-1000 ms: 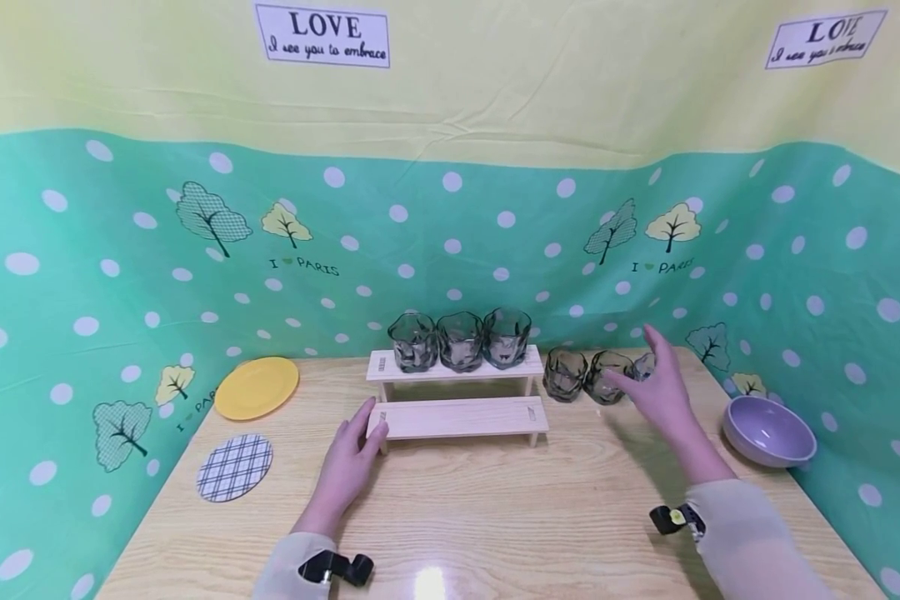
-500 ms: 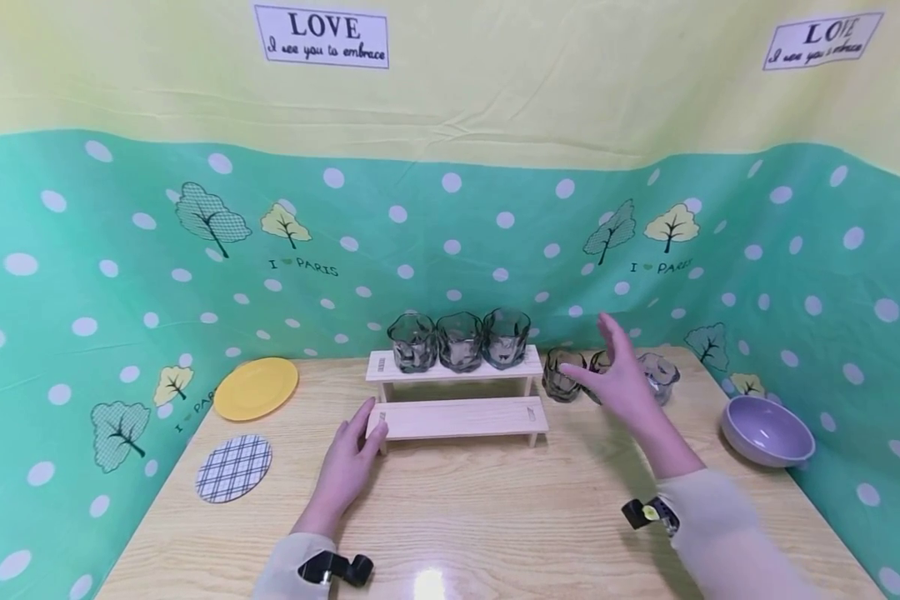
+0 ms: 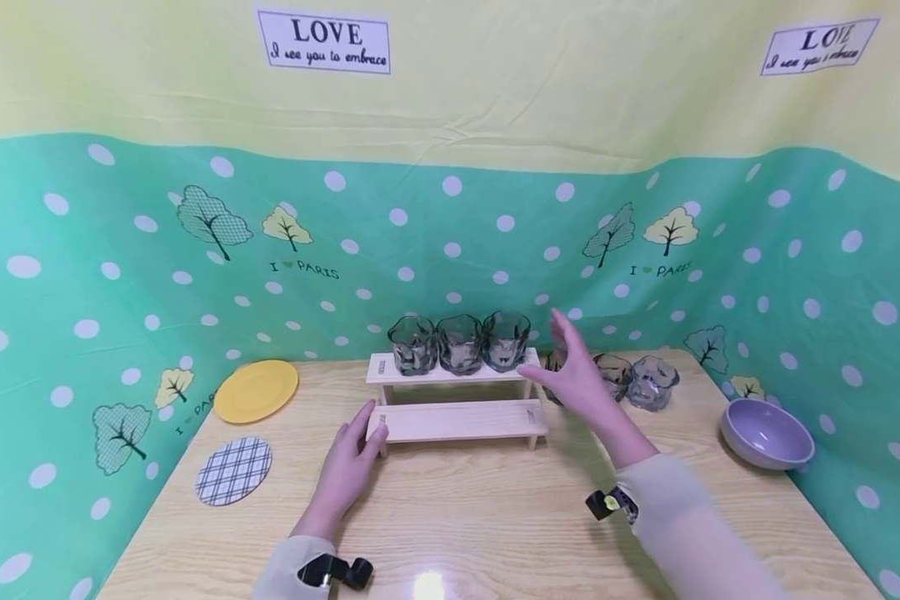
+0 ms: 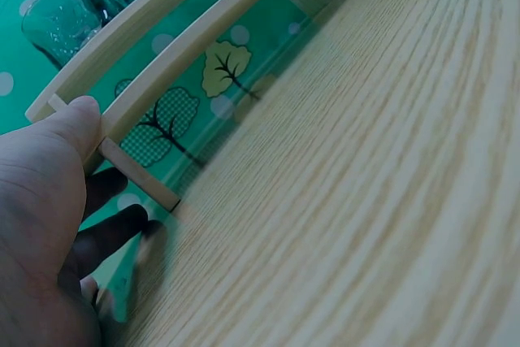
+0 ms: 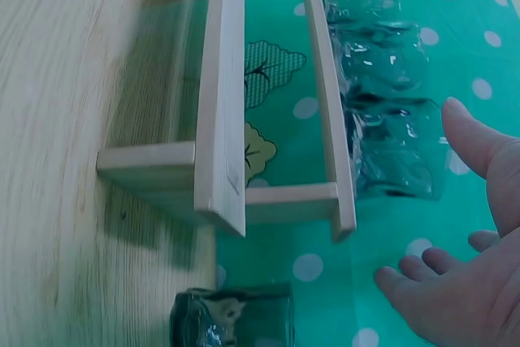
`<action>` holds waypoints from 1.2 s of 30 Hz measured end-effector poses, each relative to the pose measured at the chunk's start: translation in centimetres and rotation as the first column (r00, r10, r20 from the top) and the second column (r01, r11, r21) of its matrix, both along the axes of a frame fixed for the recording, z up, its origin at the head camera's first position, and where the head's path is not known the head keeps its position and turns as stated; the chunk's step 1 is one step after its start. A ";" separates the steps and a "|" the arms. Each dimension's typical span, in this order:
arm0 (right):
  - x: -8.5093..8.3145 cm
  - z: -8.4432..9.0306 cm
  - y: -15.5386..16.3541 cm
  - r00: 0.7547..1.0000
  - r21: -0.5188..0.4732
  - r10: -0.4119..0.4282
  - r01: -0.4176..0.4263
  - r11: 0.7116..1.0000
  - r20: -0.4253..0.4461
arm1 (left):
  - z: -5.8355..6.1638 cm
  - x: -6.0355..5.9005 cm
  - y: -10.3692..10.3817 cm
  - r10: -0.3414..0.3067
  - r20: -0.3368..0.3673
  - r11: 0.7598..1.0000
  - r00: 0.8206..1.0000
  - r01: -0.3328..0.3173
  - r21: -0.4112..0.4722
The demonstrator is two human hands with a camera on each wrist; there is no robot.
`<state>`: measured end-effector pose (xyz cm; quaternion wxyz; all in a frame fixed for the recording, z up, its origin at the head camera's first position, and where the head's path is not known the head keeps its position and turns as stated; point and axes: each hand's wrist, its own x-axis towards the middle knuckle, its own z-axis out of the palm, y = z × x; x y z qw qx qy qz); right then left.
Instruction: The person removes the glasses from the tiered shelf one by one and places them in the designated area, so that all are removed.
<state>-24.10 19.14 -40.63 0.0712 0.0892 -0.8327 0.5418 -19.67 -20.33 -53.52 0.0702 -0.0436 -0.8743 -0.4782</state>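
A two-tier wooden rack (image 3: pixel 457 419) stands mid-table. Its upper shelf carries three smoky glass cups (image 3: pixel 460 342). My left hand (image 3: pixel 354 450) rests against the rack's left end with straight fingers, and its thumb (image 4: pixel 77 119) touches the end post (image 4: pixel 138 172). My right hand (image 3: pixel 573 382) hovers open and empty, fingers spread, by the upper shelf's right end. It is close to the rightmost shelf cup (image 5: pixel 394 152). Three more cups stand on the table right of the rack: one (image 3: pixel 553 362) mostly hidden behind my right hand, then two others (image 3: pixel 613 372) (image 3: pixel 652 382).
A yellow plate (image 3: pixel 257 388) and a plaid coaster (image 3: pixel 234 467) lie at the table's left. A purple bowl (image 3: pixel 767 432) sits at the right edge. The green dotted backdrop (image 3: pixel 450 250) closes in the back and both sides.
My right hand has swept left from over the table cups to the right end of the upper shelf, holding nothing. The left hand and rack have stayed still.
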 end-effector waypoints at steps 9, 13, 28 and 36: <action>-1.6 -0.4 -1.9 0.999 -0.060 0.012 -0.014 0.998 -0.029 | 0.1 0.1 0.1 0.000 -0.011 1.000 1.000 0.000 -0.002; -2.1 -0.5 -2.6 1.000 -0.069 0.003 -0.003 0.998 -0.003 | 0.1 0.1 0.1 -0.001 -0.016 1.000 1.000 0.001 -0.003; -3.5 -1.5 -3.5 0.999 -0.074 0.008 -0.005 0.997 0.045 | 0.0 0.2 0.1 0.009 -0.005 1.000 1.000 -0.009 -0.009; -3.5 -1.7 -3.8 0.999 -0.027 -0.012 0.013 1.000 0.052 | 0.1 0.1 0.1 -0.006 -0.009 1.000 1.000 0.006 -0.010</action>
